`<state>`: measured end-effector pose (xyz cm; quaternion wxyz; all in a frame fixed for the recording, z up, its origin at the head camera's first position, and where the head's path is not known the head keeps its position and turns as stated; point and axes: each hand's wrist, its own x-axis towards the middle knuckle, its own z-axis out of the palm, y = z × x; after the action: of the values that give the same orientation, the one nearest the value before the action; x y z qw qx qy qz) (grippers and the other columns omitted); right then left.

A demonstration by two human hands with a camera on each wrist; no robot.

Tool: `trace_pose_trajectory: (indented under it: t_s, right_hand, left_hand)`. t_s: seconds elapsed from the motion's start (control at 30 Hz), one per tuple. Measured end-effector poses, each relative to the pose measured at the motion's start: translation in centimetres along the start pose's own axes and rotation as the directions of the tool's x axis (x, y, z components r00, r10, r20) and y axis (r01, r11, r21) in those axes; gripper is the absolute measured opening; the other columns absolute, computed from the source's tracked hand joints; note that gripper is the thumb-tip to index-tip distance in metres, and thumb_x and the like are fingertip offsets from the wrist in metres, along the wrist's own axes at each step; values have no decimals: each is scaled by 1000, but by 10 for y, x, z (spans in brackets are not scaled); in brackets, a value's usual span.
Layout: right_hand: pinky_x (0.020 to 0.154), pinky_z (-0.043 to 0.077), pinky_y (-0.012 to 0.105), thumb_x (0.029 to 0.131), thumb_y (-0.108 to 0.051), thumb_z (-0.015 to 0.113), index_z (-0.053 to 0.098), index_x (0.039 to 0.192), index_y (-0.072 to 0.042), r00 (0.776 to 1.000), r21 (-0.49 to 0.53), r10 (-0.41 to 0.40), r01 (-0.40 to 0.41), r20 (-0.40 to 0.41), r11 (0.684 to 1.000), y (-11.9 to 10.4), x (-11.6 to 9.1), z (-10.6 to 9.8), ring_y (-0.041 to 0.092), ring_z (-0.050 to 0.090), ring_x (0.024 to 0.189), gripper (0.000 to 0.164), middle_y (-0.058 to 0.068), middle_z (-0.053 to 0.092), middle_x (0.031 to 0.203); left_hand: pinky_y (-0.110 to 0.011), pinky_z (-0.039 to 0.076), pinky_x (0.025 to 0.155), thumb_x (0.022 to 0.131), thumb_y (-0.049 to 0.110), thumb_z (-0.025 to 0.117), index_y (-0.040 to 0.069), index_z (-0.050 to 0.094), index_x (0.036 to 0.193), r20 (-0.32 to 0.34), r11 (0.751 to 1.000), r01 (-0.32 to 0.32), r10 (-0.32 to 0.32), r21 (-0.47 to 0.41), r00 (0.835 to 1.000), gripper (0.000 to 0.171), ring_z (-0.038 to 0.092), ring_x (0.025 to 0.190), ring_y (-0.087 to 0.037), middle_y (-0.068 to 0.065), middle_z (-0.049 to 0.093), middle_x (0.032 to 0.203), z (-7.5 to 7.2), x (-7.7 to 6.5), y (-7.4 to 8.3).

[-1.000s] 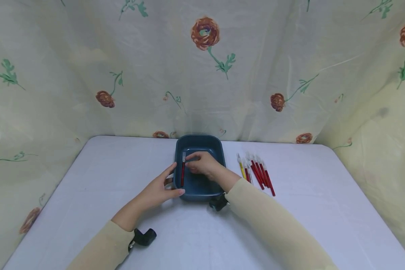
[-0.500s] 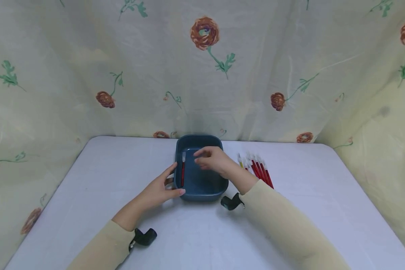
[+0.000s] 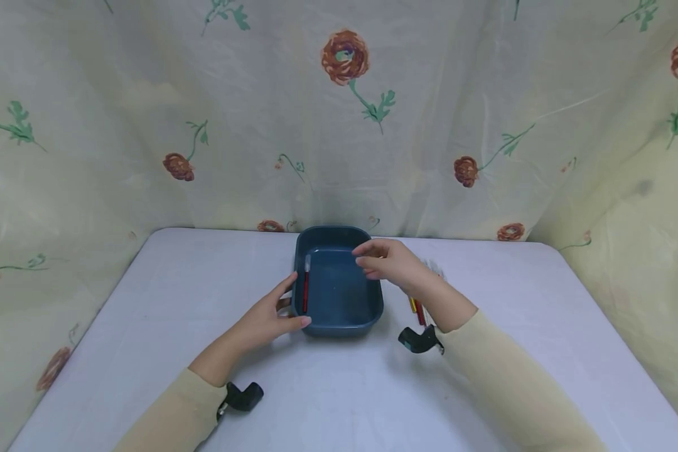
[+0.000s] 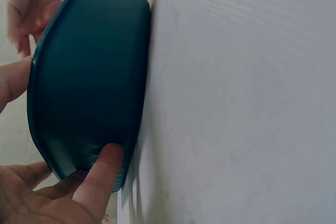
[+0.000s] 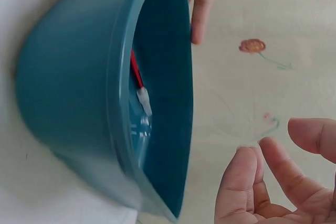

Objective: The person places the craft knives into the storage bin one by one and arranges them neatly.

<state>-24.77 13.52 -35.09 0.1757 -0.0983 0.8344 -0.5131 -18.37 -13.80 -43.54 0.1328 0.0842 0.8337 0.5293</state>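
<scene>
A dark blue-green plastic basin point(image 3: 344, 329) stands on the table. In it, along the left wall, lies one slim red stick point(image 3: 306, 292) with a whitish translucent tip, like a capped brush or pen. My left hand point(image 3: 265, 320) rests against the basin's left side, thumb at the front corner. In the left wrist view, its fingers touch the outer wall and rim. My right hand point(image 3: 392, 262) hovers over the basin's right rim, fingers loosely bent and holding nothing; the right wrist view shows bare fingertips point(image 5: 270, 142). Beyond it lie several similar sticks point(image 3: 420, 312), mostly hidden by the right forearm.
A white cloth covers the table point(image 3: 328, 402). Flower-printed curtain point(image 3: 248, 125) hangs close behind the basin and along both sides. A small black camera point(image 3: 418, 339) is strapped to the right wrist, another black camera point(image 3: 244, 397) to the left.
My right hand has moved away from the red stick in the basin, rightward to the right rim, and its forearm now covers much of the pile. The left hand and basin have stayed put.
</scene>
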Motion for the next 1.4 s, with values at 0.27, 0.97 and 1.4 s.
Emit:
trace_pose_trajectory:
  t_s: [0.27, 0.97, 1.4]
  right_hand:
    - [95, 54, 40, 102, -21, 60, 62, 132, -6, 999, -76, -1, -1, -35, 997, 12, -15, -25, 31, 64, 108, 33, 20, 61, 121]
    - [92, 54, 39, 104, -21, 55, 58, 134, -2, 994, -135, 16, -31, -108, 990, 64, -55, -90, 33, 57, 110, 36, 23, 57, 131]
    - [85, 55, 28, 105, -20, 53, 53, 136, 6, 989, -129, 74, -91, -131, 987, 106, -57, -106, 37, 55, 113, 40, 28, 54, 131]
  left_hand:
    - [-53, 45, 104, 89, 26, 79, 22, 19, 162, -2, 1000, -1, 1, 17, 1000, 95, 38, 143, -39, -8, 22, 165, 0, 0, 1]
    - [-52, 46, 103, 87, 29, 80, 25, 20, 161, -3, 1000, -5, 5, 11, 1000, 96, 38, 142, -38, -6, 24, 165, 3, 1, -3]
    - [-52, 46, 103, 88, 27, 80, 24, 20, 162, -8, 1000, 1, 0, 21, 1000, 95, 38, 143, -38, -6, 23, 165, 1, 0, -1]
